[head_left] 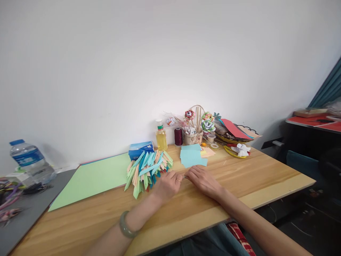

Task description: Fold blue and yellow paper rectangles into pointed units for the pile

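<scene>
Over the wooden table, my left hand (167,185) is closed with fingers curled, wearing a ring and a bracelet on the wrist. My right hand (201,180) faces it, fingertips pressed down and together. Between the fingertips shows a small pale sliver of what looks like folded paper (184,176); the hands cover the rest. Just left of my left hand lies a heap of folded paper strips (149,167) in green, blue, peach and a little red. Behind my right hand rest light blue paper sheets (191,157), with peach and yellow pieces beside them.
A large green sheet (103,176) covers the table's left part. Along the wall stand a blue tissue pack (140,148), a bottle of yellow liquid (161,137), a dark red thread spool (178,136) and a basket (193,138) with paper flowers. A water bottle (32,160) leans at far left.
</scene>
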Action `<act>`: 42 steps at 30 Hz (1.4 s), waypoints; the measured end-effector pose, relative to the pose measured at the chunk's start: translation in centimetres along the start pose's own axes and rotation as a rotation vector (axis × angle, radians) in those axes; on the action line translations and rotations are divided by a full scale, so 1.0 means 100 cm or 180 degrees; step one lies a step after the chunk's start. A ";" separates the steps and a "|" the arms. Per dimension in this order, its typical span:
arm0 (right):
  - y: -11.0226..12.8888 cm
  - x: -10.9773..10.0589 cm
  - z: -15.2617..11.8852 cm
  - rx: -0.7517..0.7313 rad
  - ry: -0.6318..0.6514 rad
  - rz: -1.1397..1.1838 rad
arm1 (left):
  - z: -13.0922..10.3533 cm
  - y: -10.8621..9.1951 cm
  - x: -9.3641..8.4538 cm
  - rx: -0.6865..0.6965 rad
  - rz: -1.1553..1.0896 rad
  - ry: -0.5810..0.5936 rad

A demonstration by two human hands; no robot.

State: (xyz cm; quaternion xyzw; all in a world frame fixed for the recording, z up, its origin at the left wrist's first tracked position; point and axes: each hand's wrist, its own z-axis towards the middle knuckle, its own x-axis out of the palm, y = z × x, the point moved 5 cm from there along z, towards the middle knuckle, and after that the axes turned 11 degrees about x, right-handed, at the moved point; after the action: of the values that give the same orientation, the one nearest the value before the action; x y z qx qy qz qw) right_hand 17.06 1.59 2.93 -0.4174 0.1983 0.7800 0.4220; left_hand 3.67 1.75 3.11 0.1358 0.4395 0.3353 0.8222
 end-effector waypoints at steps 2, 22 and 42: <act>-0.003 -0.002 -0.001 0.0059 -0.0050 -0.0030 | -0.001 0.001 -0.001 -0.0044 0.0032 0.0012; -0.008 -0.015 -0.001 0.0332 -0.0351 -0.0016 | -0.011 0.013 -0.011 -0.0265 0.0426 -0.0223; -0.037 -0.010 -0.018 0.0467 0.0208 -0.0062 | -0.020 0.016 0.006 -0.0898 -0.0795 0.0382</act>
State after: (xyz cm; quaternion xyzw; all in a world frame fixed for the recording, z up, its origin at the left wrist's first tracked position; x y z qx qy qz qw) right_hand 21.28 2.01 2.88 -0.4125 0.2645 0.7452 0.4523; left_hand 1.58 3.21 2.38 -0.0566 0.4499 0.2965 0.8405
